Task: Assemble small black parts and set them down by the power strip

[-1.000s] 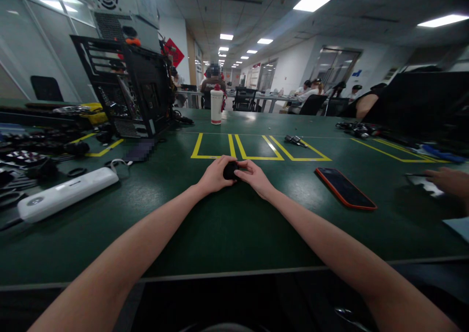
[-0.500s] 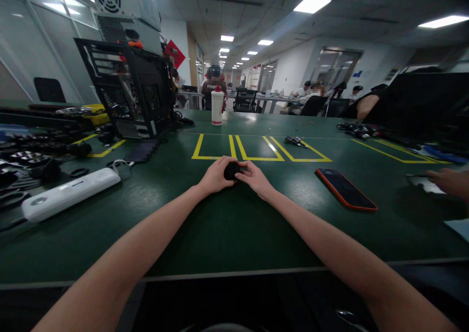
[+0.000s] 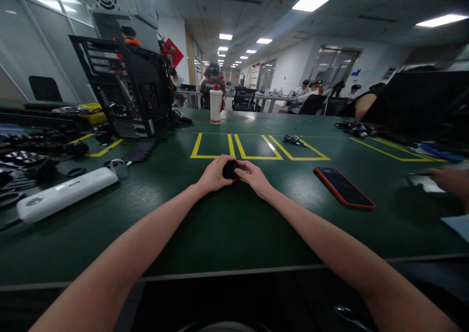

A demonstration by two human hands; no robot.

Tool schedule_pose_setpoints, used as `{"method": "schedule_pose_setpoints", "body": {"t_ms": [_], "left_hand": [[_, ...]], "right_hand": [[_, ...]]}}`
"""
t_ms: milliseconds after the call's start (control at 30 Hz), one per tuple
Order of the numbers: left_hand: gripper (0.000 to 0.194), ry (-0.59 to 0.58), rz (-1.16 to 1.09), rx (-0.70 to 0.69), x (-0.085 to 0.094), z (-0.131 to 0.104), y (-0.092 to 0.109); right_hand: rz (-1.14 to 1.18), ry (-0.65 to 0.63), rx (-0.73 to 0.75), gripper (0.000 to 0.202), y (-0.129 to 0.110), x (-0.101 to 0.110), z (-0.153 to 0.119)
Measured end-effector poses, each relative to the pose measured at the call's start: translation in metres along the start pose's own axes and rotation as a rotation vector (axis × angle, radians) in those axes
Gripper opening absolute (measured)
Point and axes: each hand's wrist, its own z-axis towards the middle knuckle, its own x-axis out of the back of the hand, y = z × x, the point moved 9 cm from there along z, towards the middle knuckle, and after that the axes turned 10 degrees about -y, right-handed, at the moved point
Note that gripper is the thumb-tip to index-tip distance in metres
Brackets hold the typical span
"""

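Observation:
A small round black object (image 3: 229, 169) is held between my two hands, low over the green table (image 3: 234, 234); its exact kind does not show. My left hand (image 3: 214, 173) wraps round its left side, fingers curled over the top. From the right, my right hand (image 3: 254, 177) pinches its edge with thumb and fingertips. Beyond my hands lie yellow tape outlines (image 3: 256, 158) on the tabletop. To the right rests a phone in an orange case (image 3: 344, 187), and a white power strip (image 3: 69, 194) lies to the left.
An open black computer case (image 3: 135, 87) stands at the back left, near tangled dark parts. A white cup (image 3: 216, 108) stands at the back. Small metal parts (image 3: 295, 140) lie within the right tape outline. Another person's hand (image 3: 452, 179) holds something pale at the right edge.
The view has shifted slightly, so everything sits a little further left. Both hands keep their hold on the round black object, with hardly any visible movement.

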Motion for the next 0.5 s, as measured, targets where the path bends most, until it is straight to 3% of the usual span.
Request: {"method": "schedule_pose_setpoints", "body": {"t_ms": [200, 367, 500], "left_hand": [[0.056, 0.001, -0.003, -0.013, 0.0001, 0.0001, 0.0007], [0.057, 0.003, -0.007, -0.003, -0.0005, 0.0006, -0.0009], [0.058, -0.002, -0.015, 0.013, -0.001, 0.0004, -0.0031]], "right_hand": [[-0.023, -0.017, 0.095, 0.03, -0.0091, -0.0021, -0.0023], [-0.05, 0.054, 0.047, 0.024, -0.0041, 0.0029, 0.0], [-0.044, 0.078, 0.015, 0.03, 0.0005, 0.0059, 0.0025]]}}
